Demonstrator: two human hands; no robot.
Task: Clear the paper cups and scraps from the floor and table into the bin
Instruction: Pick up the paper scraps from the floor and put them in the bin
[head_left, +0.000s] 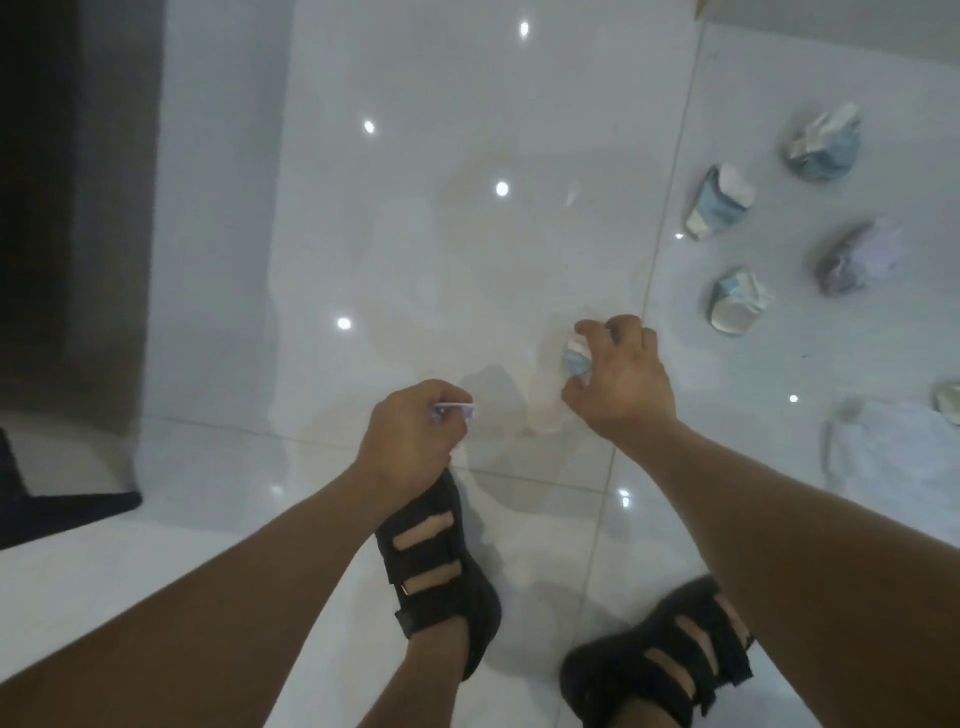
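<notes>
- Black strapped sandals (439, 561) on the glossy white tiled floor (467, 156).
- Left hand (410, 441), thin white paper scrap (457, 409) in it, over one sandal's toe.
- Right hand (621, 374) beside it, crumpled blue paper cup (575, 358) inside.
- Four crushed paper cups (719, 208) further right.

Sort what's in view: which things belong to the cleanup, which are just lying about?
Job: held cup in right hand; scrap in left hand; far blue cup; middle blue cup; near blue cup; purple cup.
Lying about: dark mat; sandals.

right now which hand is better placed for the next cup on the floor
Right, likely: the right hand, though holding a crushed cup, is near the closest floor cup; the left hand pinches a scrap farther off.
</notes>
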